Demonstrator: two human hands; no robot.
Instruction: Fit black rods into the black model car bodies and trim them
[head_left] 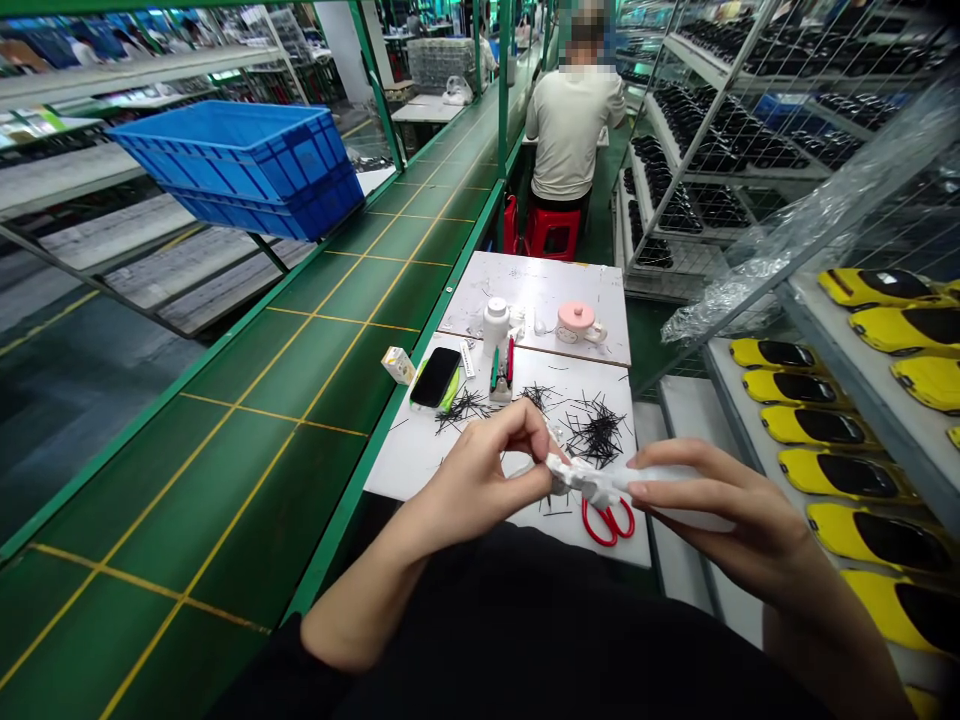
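My left hand [499,460] pinches one end of a crumpled white strip [589,482], which looks like thin plastic or tissue. My right hand [720,500] grips the other end, where a smoother, translucent part runs between and behind the fingers. Just below the strip lie red-handled scissors [609,524], their blades mostly hidden. Thin black sticks or wires [598,430] are heaped on the white table [405,450] beyond my hands, with more scattered to the left. A small holder with red and green tools [502,375] stands behind them.
A black phone [436,377], white bottle [496,322] and pink-lidded cup [576,318] rest on the tables. Left runs a green conveyor [300,365] with a blue crate [247,165] beyond. Yellow model cars [829,470] fill racks at right. A person [574,130] sits ahead.
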